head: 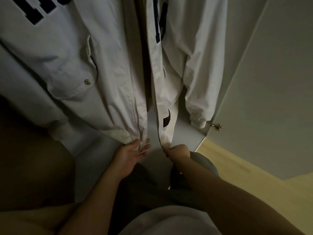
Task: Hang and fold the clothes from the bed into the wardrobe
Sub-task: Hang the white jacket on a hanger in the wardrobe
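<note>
White zip-front jacket (76, 65) hangs open inside the wardrobe (184, 133), a person's left hand (133, 151) and right hand (176, 150) each pinching one bottom corner of its zipper edges, where too hard a downward tug while joining them could pull it off its support, out of view above.

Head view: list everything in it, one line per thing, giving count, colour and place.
jacket: one, white with navy letters, hanging at centre, front open
zip: one, silvery, down one front edge of the jacket
snap button: one, silvery, on the pocket flap, left of picture
wardrobe door: one, pale grey, right of picture
metal fitting: one, silvery, on the door edge beside a sleeve cuff
floor: pale wood, lower right
left hand: one, grips the hem by the zip
right hand: one, pinches the other hem corner
</note>
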The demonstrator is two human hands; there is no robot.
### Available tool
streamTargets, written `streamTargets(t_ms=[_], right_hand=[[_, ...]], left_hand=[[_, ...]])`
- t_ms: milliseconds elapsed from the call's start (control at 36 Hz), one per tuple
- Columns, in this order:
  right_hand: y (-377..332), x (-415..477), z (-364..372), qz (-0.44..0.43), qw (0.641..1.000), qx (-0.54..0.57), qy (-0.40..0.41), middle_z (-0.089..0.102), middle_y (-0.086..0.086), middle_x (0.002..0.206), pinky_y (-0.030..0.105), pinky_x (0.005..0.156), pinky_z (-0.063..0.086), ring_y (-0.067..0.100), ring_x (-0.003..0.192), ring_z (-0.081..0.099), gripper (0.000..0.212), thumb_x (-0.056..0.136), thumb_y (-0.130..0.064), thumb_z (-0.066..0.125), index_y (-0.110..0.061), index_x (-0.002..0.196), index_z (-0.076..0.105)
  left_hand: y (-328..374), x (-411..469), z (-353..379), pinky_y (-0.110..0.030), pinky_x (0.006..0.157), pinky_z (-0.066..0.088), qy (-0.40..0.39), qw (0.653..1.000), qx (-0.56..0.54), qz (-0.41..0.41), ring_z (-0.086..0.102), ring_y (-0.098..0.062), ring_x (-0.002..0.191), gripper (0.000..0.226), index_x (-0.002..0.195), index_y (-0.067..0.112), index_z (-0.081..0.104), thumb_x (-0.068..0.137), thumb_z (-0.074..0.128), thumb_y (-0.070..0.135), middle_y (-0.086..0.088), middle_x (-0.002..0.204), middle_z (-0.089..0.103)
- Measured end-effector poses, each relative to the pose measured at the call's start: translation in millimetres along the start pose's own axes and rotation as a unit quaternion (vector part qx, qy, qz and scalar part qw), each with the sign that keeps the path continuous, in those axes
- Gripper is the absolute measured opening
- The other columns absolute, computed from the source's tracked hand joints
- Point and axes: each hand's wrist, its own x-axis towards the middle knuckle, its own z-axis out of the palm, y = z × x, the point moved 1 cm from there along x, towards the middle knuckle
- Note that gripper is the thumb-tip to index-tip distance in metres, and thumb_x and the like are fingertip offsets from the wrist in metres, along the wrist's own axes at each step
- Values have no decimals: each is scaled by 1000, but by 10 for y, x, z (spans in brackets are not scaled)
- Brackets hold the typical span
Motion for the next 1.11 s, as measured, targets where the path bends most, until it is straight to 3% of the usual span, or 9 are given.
streamTargets(t_ms=[83, 139, 222, 333, 472, 667, 917, 1028, 1111], right_hand=[[20, -32, -9, 3, 999, 31, -39, 74, 7, 91, 35, 78, 59, 21, 79, 67, 34, 88, -37, 72, -3, 92, 73], [30, -78, -10, 18, 995, 60, -76, 72, 7, 90, 29, 65, 55, 18, 65, 59, 27, 91, -29, 70, -4, 98, 71], [80, -116, 29, 55, 976, 179, -115, 68, 7, 84, 24, 48, 36, 12, 53, 41, 16, 94, -17, 66, -2, 99, 68], [153, -108, 96, 65, 959, 233, -147, 62, 9, 81, 24, 49, 29, 12, 52, 35, 13, 98, -9, 58, 0, 105, 65], [175, -98, 83, 64, 969, 213, -106, 65, 10, 79, 25, 46, 32, 12, 49, 37, 9, 93, -12, 67, -3, 92, 67], [126, -119, 112, 64, 972, 205, -100, 63, 9, 80, 24, 47, 33, 13, 53, 37, 9, 95, -10, 62, -5, 100, 68], [52, -157, 187, 58, 968, 212, -121, 56, 9, 79, 23, 43, 27, 12, 51, 34, 18, 95, 0, 56, -7, 107, 67], [30, -189, 198, 62, 966, 216, -130, 58, 9, 81, 24, 48, 28, 12, 53, 34, 18, 96, -1, 56, -5, 109, 67], [20, -190, 223, 63, 964, 225, -124, 60, 10, 83, 25, 51, 28, 12, 54, 35, 16, 97, -3, 56, -3, 109, 67]], left_hand=[[-2, -30, 39, -28, 78, 42, -28, 996, -81, -33, 61, -18, 83, 39, 125, 9, 57, 86, 55, 14, -22, 122, 68], [-3, -22, 47, -25, 72, 39, -29, 993, -106, -35, 57, -15, 75, 37, 117, 7, 65, 81, 57, 10, -19, 114, 70], [-20, 44, 27, -24, 63, 48, -3, 993, -115, -22, 65, -13, 65, 21, 81, 10, 80, 75, 61, 2, -6, 83, 71], [-47, 125, -24, -23, 69, 44, 17, 996, -87, -5, 64, -9, 69, 25, 93, 11, 69, 71, 66, 1, 1, 79, 72], [-66, 187, -74, -23, 55, 29, 37, 999, 9, 35, 35, -8, 58, 19, 74, 15, 60, 67, 76, 6, 2, 61, 49], [-165, 318, -80, -16, 41, 30, 42, 996, -64, 45, 29, -3, 43, 23, 68, 16, 53, 72, 74, 7, 4, 57, 35], [-246, 445, -74, -19, 50, 44, 70, 977, -200, -17, 45, -7, 56, 7, 86, 6, 62, 83, 68, 8, 1, 63, 55], [-221, 482, -108, -17, 52, 45, 46, 986, -157, -12, 43, -5, 56, 16, 89, 7, 66, 75, 72, 11, 3, 62, 50], [-198, 512, -151, -18, 57, 49, 49, 991, -121, -7, 48, -5, 57, 13, 77, 8, 67, 71, 77, 12, 2, 63, 47]])
